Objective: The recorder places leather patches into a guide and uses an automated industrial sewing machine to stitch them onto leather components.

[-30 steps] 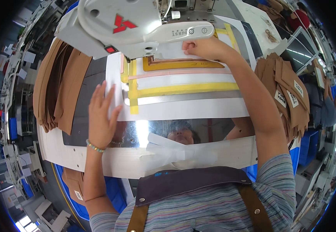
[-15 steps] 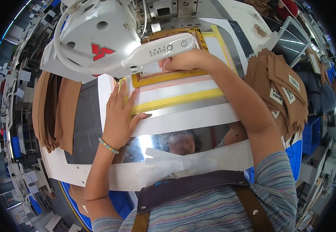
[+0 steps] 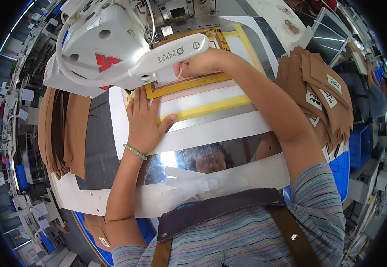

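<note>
My left hand [image 3: 144, 120] lies palm down, fingers stretched out, on a white sheet edged with yellow tape [image 3: 207, 109]. Its fingertips reach the near left corner of a yellow-brown template frame [image 3: 189, 87], below the white sewing machine head [image 3: 100, 44]. My right hand [image 3: 204, 63] is over the frame's inside, its fingers curled in. A white control arm with a power button [image 3: 171, 53] hides part of this hand, and whatever its fingers pinch does not show.
Brown cut pieces [image 3: 64, 133] are stacked on the left. More brown pieces with white labels [image 3: 316, 89] are piled on the right. A shiny metal plate [image 3: 171, 167] and a crumpled translucent sheet [image 3: 202, 182] lie nearest me. Loose threads [image 3: 291, 27] rest at the far right.
My left hand has moved forward and right, its fingers closer to the frame's corner and its thumb now by the yellow tape. My right hand stays curled over the frame. The whole view has shifted slightly.
</note>
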Available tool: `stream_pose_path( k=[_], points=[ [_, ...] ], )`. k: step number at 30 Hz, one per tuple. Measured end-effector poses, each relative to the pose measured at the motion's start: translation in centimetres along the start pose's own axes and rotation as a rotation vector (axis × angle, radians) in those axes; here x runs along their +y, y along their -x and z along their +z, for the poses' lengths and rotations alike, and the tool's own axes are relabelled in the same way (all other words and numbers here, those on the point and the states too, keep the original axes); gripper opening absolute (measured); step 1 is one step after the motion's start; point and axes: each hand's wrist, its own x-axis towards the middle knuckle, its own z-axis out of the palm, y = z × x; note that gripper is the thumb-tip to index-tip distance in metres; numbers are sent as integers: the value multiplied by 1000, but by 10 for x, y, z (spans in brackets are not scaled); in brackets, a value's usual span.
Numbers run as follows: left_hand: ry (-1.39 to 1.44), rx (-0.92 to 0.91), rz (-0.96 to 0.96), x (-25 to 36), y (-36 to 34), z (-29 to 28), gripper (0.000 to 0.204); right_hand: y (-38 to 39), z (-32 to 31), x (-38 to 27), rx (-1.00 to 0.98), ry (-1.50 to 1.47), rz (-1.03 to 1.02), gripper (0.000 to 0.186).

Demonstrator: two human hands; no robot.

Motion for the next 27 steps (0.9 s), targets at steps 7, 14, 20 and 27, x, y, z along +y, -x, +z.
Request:
stream_pose_path(
  k=[7,14,20,27],
  points=[
    [-13,39,-43,-4,1,5,80,33,-42,4,-23,273,17,18],
    [-3,68,-35,-5,-1,7,75,52,-60,34,54,239,9,12],
    [12,62,-46,-5,0,6,71,57,-51,27,36,354,53,11],
    [11,49,-53,-3,-1,5,69,46,-52,20,-44,545,145,11]
  ],
)
